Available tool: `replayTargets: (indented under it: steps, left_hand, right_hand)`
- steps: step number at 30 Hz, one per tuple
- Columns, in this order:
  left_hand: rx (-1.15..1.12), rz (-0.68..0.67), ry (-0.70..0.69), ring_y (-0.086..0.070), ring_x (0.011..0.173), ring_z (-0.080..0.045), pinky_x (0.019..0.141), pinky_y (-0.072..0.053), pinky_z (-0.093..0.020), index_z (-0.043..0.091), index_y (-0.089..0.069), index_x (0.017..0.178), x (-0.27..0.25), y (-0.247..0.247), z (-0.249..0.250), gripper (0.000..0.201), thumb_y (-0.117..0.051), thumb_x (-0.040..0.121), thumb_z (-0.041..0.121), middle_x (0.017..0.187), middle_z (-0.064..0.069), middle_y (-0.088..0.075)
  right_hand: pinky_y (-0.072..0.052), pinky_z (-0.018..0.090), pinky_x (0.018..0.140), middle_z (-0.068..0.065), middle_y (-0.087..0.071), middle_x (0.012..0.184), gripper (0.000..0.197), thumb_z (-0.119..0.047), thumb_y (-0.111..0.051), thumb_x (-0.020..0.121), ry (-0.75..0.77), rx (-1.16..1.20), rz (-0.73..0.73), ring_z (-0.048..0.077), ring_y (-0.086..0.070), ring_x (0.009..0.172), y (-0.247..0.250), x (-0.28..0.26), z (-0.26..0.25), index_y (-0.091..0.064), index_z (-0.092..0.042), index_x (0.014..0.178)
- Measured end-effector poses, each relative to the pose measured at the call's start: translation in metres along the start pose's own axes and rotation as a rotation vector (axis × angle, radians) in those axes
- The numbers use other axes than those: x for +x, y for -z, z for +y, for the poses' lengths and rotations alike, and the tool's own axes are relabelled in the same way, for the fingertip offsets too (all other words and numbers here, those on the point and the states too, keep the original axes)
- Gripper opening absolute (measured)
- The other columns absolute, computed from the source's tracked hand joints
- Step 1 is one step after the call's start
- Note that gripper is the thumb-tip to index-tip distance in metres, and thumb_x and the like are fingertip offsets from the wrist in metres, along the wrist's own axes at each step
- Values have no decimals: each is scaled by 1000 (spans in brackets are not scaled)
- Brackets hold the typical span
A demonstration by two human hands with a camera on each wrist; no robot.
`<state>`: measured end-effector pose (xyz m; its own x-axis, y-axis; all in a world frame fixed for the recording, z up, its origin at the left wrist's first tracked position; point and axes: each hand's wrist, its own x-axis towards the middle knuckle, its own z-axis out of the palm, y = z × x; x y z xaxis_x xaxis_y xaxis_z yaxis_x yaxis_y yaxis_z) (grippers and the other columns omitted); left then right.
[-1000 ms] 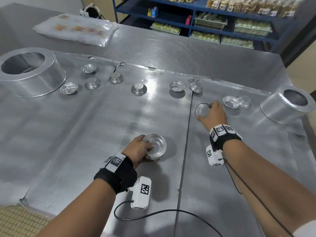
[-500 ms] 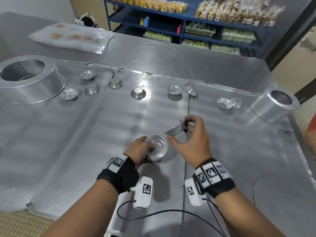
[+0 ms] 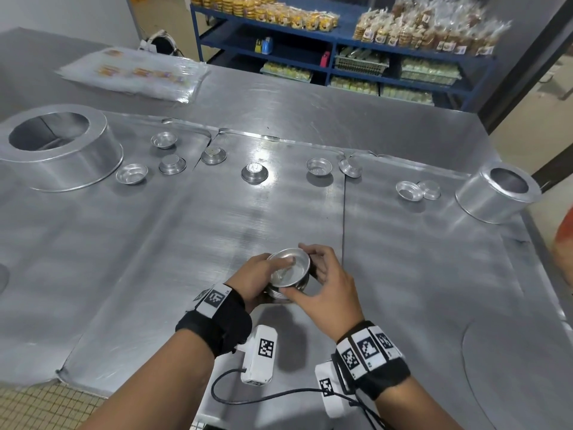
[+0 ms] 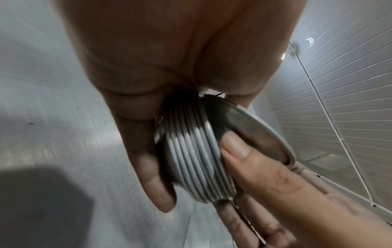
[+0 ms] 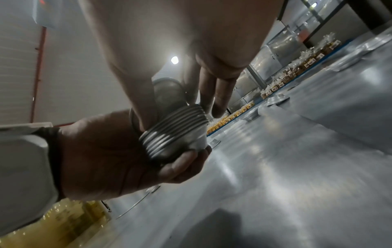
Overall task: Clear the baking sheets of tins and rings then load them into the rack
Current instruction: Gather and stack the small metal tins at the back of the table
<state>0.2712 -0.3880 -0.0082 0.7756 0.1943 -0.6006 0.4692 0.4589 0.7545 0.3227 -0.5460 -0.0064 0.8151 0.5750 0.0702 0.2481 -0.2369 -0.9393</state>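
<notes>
My left hand [image 3: 260, 274] grips a stack of several nested small metal tins [image 3: 279, 294] just above the seam between two baking sheets [image 3: 155, 243]. My right hand [image 3: 319, 274] pinches one more tin [image 3: 290, 268] by its rim and holds it tilted on top of the stack. The left wrist view shows the ribbed stack [image 4: 195, 159] in my palm, with the tilted tin [image 4: 254, 127] against it and the right thumb on its side. In the right wrist view the stack [image 5: 174, 137] lies across my left fingers, the added tin [image 5: 167, 94] behind it.
Loose tins lie along the sheets' far edge, among them ones at the left [image 3: 131, 173], the middle [image 3: 254, 172] and the right [image 3: 409, 190]. A large ring [image 3: 59, 150] stands far left and a smaller ring [image 3: 496, 193] far right. Blue shelves [image 3: 341, 57] of packed goods stand beyond the table.
My right hand picked a tin off the right sheet, carried it back toward me and set it onto the stack. My left hand kept hold of the stack.
</notes>
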Motion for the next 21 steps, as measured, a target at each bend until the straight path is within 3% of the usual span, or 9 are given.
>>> replayTargets:
  steps: [5, 8, 12, 14, 16, 19, 21]
  left_hand:
    - [51, 13, -22, -69, 96, -35, 79, -57, -44, 5, -62, 123, 0, 8, -10, 36, -65, 87, 11, 112, -24, -70]
    - [63, 12, -22, -69, 88, -29, 70, -56, -37, 6, -63, 120, -2, 10, -13, 25, -58, 95, 8, 101, -18, -72]
    - [63, -1, -29, -67, 87, -31, 76, -52, -42, 4, -65, 118, -2, 14, -17, 23, -55, 100, 13, 97, -17, -70]
    - [58, 4, -32, -67, 84, -30, 70, -54, -38, 3, -64, 119, -4, 15, -18, 23, -53, 100, 12, 96, -17, -70]
    - [45, 3, -33, -68, 86, -31, 71, -59, -44, 3, -64, 119, -4, 16, -18, 22, -54, 100, 10, 100, -19, -70]
    - [29, -14, -35, -67, 94, -40, 86, -54, -63, -1, -62, 120, -6, 17, -19, 23, -56, 99, 8, 106, -25, -68]
    - [33, -19, -36, -69, 90, -37, 81, -58, -59, -2, -61, 120, -6, 16, -19, 25, -57, 99, 8, 101, -23, -69]
  right_hand:
    - [-49, 35, 105, -19, -65, 126, 76, -28, -94, 56, -98, 16, -65, -2, -61, 116, -1, 0, 11, -53, -30, 119]
    - [-47, 35, 107, -20, -62, 130, 79, -25, -94, 58, -120, 15, -121, -2, -59, 120, -2, -1, 16, -51, -28, 124]
    - [-41, 26, 110, -20, -56, 138, 92, -40, -93, 56, -136, 5, -202, -7, -51, 126, -2, -5, 16, -47, -26, 135]
    - [-41, 20, 108, -17, -56, 138, 95, -36, -94, 58, -151, 38, -227, -8, -51, 126, -1, -6, 15, -47, -22, 139]
    - [-46, 24, 105, -12, -63, 131, 83, -35, -91, 62, -191, 97, -198, -2, -58, 121, -1, -5, 16, -54, -20, 135]
    - [-57, 39, 93, -9, -72, 112, 48, -41, -82, 72, -225, 70, -73, 5, -67, 109, -2, 1, 21, -68, -27, 116]
    - [-61, 43, 79, -4, -72, 105, 37, -43, -81, 72, -281, 48, -30, 11, -71, 97, -3, 4, 22, -72, -31, 106]
